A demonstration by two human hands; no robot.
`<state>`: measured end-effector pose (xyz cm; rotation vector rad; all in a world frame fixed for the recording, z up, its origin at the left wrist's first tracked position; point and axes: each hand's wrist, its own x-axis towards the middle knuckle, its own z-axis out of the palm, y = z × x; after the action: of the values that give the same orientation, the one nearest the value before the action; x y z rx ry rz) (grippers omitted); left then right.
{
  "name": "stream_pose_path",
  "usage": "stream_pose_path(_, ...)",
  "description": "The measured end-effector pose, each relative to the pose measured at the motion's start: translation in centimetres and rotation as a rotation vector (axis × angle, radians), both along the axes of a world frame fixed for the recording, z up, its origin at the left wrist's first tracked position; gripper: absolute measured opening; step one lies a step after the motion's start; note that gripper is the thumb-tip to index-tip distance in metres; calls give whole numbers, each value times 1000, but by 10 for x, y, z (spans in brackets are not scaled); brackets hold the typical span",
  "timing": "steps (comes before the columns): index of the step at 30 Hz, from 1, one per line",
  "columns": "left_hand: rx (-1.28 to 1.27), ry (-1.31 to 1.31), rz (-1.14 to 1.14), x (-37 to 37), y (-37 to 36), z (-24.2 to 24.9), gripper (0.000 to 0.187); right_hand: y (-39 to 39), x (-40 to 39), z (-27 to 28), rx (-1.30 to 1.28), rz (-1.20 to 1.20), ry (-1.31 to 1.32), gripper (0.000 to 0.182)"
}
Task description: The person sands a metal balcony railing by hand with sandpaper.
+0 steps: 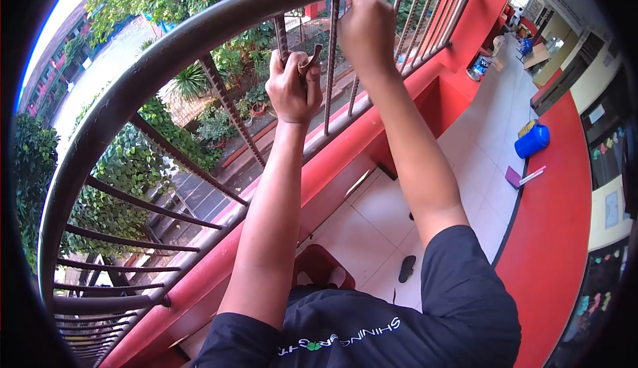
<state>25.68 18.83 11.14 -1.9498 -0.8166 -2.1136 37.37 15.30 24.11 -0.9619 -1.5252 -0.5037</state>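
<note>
My left hand (292,89) is closed in a fist right at a ridged metal baluster (282,32). A small curled brown strip (311,61), perhaps sandpaper, pokes out between thumb and fingers. Higher and to the right, my right hand (365,19) is on the dark round handrail (193,32), its fingers reaching over the top. Slight blur and the view from behind hide the fingertips and anything under them. The railing's other twisted bars (229,105) run from the handrail down to a lower pipe (339,123).
A red ledge (332,152) borders the railing; plants (216,125) grow beyond. Below me are a red stool (322,262) and a dark slipper (407,270) on the tiles. Rightward lie a blue container (531,143), a dustpan (513,177) and, farther along, a paint can (478,68).
</note>
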Motion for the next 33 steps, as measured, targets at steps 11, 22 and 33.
stream_pose_path(11,8,-14,-28,-1,-1,7,15,9,3,-20,90,177,-121,64)
stream_pose_path(22,51,3,19,4,1,4,22,70,-1,-54,137,199,437,38)
stream_pose_path(33,71,-8,34,5,4,3,22,51,77,2,-624,1456,1454,25)
